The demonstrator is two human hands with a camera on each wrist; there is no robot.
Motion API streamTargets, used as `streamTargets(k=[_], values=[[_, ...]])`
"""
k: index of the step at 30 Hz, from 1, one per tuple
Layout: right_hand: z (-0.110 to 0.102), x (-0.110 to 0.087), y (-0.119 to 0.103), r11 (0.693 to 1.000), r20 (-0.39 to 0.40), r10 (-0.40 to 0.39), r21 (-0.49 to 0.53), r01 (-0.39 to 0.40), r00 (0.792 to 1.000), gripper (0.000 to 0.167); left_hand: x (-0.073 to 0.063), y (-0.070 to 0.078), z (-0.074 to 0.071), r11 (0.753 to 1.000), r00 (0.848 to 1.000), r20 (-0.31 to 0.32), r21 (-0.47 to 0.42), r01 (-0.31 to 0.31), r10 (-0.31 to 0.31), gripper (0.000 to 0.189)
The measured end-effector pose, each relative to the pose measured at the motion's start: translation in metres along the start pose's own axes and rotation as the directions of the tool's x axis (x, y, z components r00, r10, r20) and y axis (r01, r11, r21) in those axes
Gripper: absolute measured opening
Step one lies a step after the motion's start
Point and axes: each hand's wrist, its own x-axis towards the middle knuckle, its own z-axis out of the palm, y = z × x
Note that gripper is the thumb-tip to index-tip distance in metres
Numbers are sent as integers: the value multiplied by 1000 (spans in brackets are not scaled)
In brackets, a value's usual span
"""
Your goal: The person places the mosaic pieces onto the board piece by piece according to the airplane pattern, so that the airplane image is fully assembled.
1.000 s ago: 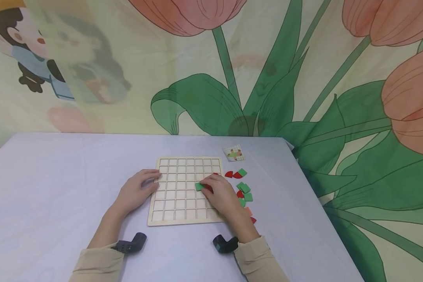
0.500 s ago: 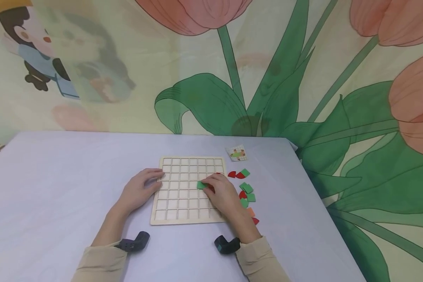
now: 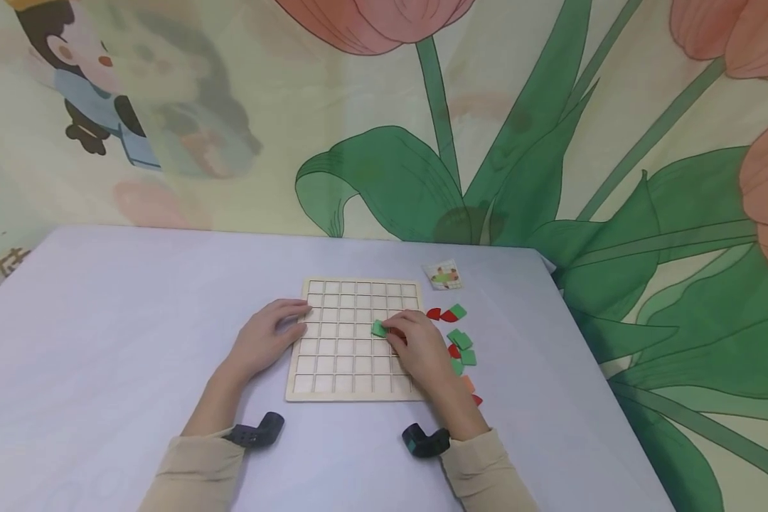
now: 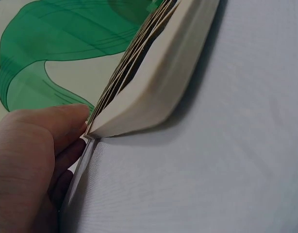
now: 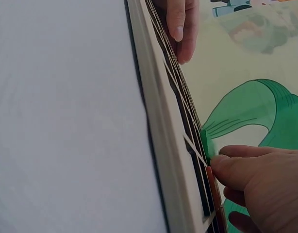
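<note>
A pale wooden grid board (image 3: 355,397) lies on the white-covered table. My left hand (image 3: 265,338) rests at its left edge, thumb and fingers spread against the frame. In the left wrist view that thumb (image 4: 66,119) is right at the board's corner. Over the right half of the grid, my right hand (image 3: 422,348) pinches a small green square tile (image 3: 378,328) between thumb and fingertips. The right wrist view has the green tile (image 5: 206,145) standing up a little from the grid, beside a red-orange piece (image 5: 213,187) set in the board. My palm hides some cells.
Right of the board lie loose pieces: a red rounded one (image 3: 434,313), several green squares (image 3: 468,357) and an orange one (image 3: 467,384). A small pattern card (image 3: 444,275) sits beyond them. A printed flower backdrop (image 3: 384,178) rises behind the table.
The head view has shifted, so board and hands appear farther right and slightly higher. The green tile, still pinched, looks more tilted. The left hand stays at the board's edge.
</note>
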Motion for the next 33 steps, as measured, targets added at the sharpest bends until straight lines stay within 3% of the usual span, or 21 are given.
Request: streamTargets(k=[7,14,25,33], values=[[-4,-6,-3,1000,-29,-15,-1,15,999,23,-8,9,-5,1000,1000,-9,15,-4,4,37],[-7,2,-6,999,-39,-49,-18,49,998,32,-6,12,-12,1000,999,-42,7,-11,11,37],[4,14,-8,992,-3,-70,-108,69,998,30,-1,3,-12,1000,999,-25,-14,19,-20,37],[4,10,-4,989,9,-64,-130,65,998,27,-1,7,-4,999,999,0,-34,37,-37,35]])
